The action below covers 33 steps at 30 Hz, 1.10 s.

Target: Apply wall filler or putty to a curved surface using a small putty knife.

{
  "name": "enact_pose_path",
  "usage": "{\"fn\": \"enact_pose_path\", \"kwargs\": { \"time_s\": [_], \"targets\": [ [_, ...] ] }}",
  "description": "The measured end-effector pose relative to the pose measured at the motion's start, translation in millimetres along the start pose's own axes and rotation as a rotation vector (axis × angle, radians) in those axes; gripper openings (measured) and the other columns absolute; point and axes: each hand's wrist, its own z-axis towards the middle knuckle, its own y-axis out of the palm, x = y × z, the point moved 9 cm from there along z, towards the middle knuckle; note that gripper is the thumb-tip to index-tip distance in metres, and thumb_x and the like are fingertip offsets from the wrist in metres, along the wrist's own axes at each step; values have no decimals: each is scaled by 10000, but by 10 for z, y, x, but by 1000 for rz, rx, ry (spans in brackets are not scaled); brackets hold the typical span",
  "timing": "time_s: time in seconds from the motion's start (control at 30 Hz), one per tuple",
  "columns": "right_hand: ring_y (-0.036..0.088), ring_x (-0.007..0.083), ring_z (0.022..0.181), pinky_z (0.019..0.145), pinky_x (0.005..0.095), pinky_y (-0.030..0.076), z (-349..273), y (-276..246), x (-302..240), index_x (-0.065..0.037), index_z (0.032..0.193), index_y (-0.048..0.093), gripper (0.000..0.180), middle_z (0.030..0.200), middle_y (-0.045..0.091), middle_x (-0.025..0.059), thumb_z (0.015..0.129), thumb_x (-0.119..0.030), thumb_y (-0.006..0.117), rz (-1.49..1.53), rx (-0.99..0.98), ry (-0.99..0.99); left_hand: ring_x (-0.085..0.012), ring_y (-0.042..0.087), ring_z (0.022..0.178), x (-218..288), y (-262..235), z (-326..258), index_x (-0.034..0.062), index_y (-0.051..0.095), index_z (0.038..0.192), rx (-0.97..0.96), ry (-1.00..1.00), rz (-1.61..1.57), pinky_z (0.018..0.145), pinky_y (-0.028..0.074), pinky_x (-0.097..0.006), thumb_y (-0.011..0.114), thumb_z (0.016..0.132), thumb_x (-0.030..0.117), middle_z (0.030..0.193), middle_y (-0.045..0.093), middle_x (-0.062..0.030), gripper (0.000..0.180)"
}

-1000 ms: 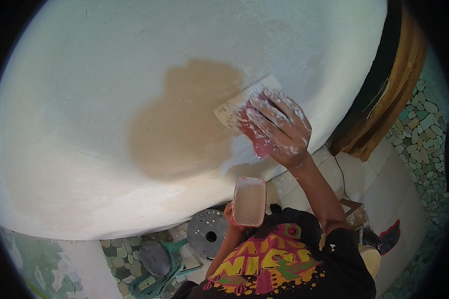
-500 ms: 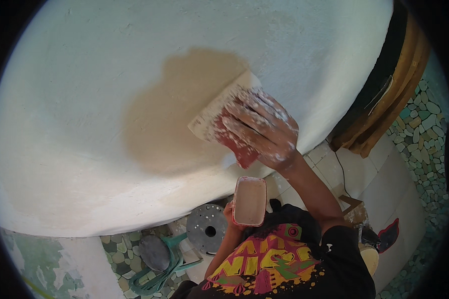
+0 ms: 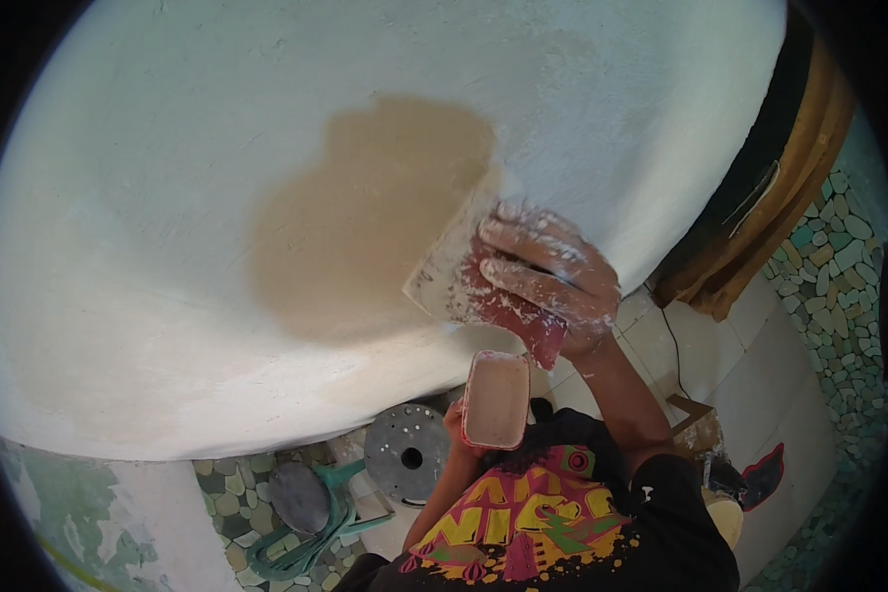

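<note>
Overall, I have the broad pale wall (image 3: 197, 197) extending left of and above the scraper (image 3: 442, 281). Its lower edge curves from lower left up toward the brown trim (image 3: 827, 128) at right. Below that edge lie the grey disc (image 3: 388, 452) and the green chair (image 3: 331, 508); the cord (image 3: 675, 340) runs over floor tiles on the right.

The scraper is in front of the wall, just right of a tan patch (image 3: 370, 217). Its wide pale blade is tilted and flecked with white; its red handle slants toward lower right. I cannot tell whether the blade edge touches the wall.

My right hand (image 3: 551, 268), smeared white, is clamped on the scraper, fingers pointing left across it. My left hand (image 3: 453, 419) grips the red-rimmed tub (image 3: 468, 400) at its left side, just below the scraper, opening facing the camera.
</note>
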Motion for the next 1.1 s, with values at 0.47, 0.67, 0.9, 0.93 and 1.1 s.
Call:
{"fn": "enact_pose_path", "kwargs": {
  "time_s": [0.47,0.67,0.9,0.93,1.1],
  "targets": [
    [635,305,1293,1118,484,477,-507,242,410,-146,1218,776,416,1356,697,87,806,-128,728,-326,-203,84,-393,663,1166,-15,19,-14,9,578,1395,-102,-26,-104,1028,524,-538,532,926,397,1338,662,-208,611],
    [623,381,1283,1067,529,483,-296,-67,385,-91,1240,757,405,1346,698,107,848,-191,748,-412,65,6,-388,667,1156,-98,8,62,5,577,1392,2,-36,7,1017,530,-534,532,923,387,1329,666,-207,607],
    [556,318,1385,1172,534,409,-111,388,651,-167,1243,760,400,1464,627,46,869,-85,645,-438,-85,-79,-431,531,1369,-123,-611,179,59,341,1598,-81,-87,107,1107,492,-541,661,824,526,1567,448,-232,959],
    [552,314,1391,1184,534,395,-178,396,671,-169,1232,762,402,1469,624,42,861,-63,650,-404,-83,-66,-428,535,1365,-112,-657,188,63,341,1599,-119,-73,91,1097,503,-537,671,819,520,1566,448,-231,962],
    [554,317,1388,1185,539,391,-576,451,818,-160,1195,773,380,1444,643,45,850,-50,660,-383,-107,-2,-399,609,1234,-126,-444,106,46,486,1457,-85,-79,36,1037,529,-522,613,860,465,1416,567,-212,740]
  ]
}}
